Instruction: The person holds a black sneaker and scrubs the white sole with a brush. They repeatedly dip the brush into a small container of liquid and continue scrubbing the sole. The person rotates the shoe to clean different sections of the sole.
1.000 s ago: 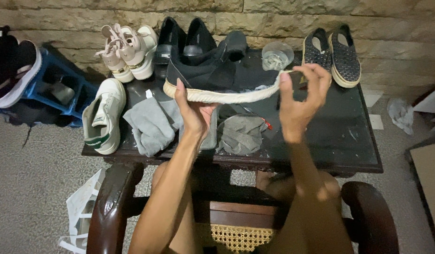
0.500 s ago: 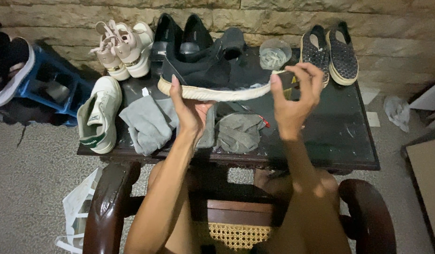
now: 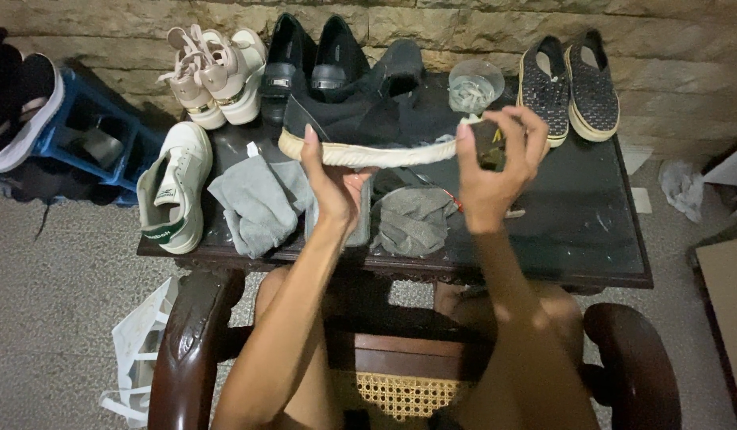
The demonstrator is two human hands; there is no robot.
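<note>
A black knit sneaker (image 3: 376,119) with a cream sole is held sideways above a dark glass-topped table (image 3: 576,231). My left hand (image 3: 333,183) supports it from below near the middle of the sole. My right hand (image 3: 496,163) is at the toe end, its fingers closed on a small dark block (image 3: 488,143) pressed to the sole's edge. Two grey cloths (image 3: 261,203) (image 3: 412,219) lie on the table under the shoe.
A white sneaker (image 3: 173,187) rests at the table's left edge. Beige heeled sandals (image 3: 213,72), black shoes (image 3: 313,56), a clear container (image 3: 474,84) and dark slip-ons (image 3: 568,84) line the back by a stone wall. Blue crate (image 3: 98,135) at left; wooden chair arms (image 3: 189,350) below.
The sneaker and both hands have shifted slightly left and lower. My right hand has slid along the sole edge near the toe.
</note>
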